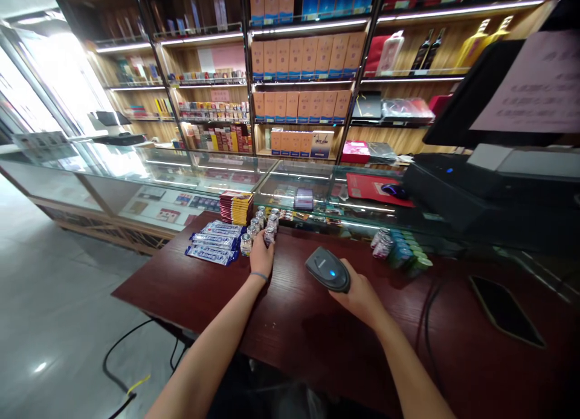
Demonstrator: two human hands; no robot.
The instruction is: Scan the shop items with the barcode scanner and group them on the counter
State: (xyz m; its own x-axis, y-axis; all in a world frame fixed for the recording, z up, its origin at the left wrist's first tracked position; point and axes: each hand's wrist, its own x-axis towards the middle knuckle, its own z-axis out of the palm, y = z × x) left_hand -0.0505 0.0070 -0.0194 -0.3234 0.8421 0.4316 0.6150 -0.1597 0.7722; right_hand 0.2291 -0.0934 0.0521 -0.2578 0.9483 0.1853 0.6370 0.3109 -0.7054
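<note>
My right hand (pixel 357 292) grips the handle of a dark grey barcode scanner (pixel 324 266), which has a blue light lit on top. My left hand (pixel 261 256) reaches to the front of a cluster of small silver-topped cans (pixel 252 230). Its fingers are closed around the nearest small can (pixel 269 235), which still stands among the others. To the left of them lie several blue-and-white long packets (pixel 212 240) in a loose row. Behind those packets stands a stack of red-and-yellow packs (pixel 236 207).
On the right of the brown table (pixel 181 292) stand rows of small cans with pink, blue and green sides (pixel 403 248). A phone (pixel 505 310) and black cable (pixel 428 322) lie nearer. A glass counter (pixel 203 171) and monitor (pixel 475 92) border the far side.
</note>
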